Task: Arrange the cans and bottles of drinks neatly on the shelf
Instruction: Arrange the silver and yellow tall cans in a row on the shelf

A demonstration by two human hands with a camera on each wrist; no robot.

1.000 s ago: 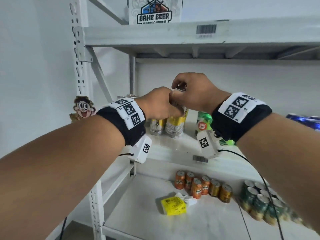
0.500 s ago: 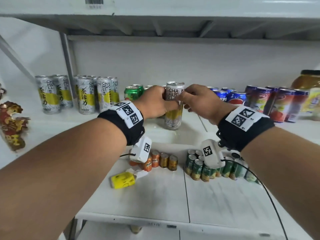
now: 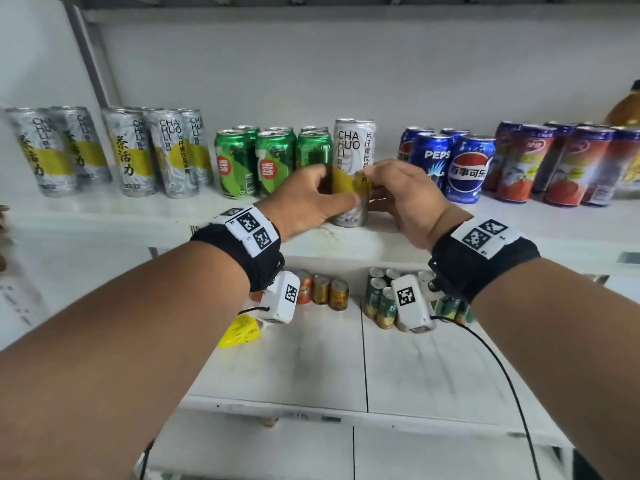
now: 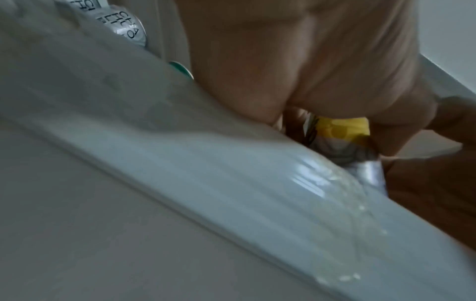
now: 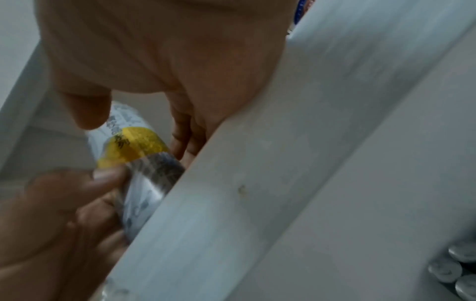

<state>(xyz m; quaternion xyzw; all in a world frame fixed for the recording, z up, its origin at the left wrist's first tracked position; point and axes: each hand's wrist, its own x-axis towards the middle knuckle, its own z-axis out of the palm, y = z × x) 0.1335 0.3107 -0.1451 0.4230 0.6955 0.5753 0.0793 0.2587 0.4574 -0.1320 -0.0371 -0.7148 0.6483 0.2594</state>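
Note:
A tall silver can with a yellow band stands upright on the middle shelf, between the green cans and the blue Pepsi cans. My left hand wraps its lower half from the left, thumb across the front. From the right, my right hand holds it with curled fingers at the yellow band. The left wrist view shows the can under my palm. In the right wrist view the same can sits between both hands, behind the shelf edge.
Several matching tall cans stand at the left of this shelf. Red-and-blue cans and an orange bottle stand at the right. On the lower shelf are small orange cans, green cans and a yellow packet.
Both hands carried the tall can from the shelf's left end to the right and set it down further back, between the green and blue cans. The head view followed.

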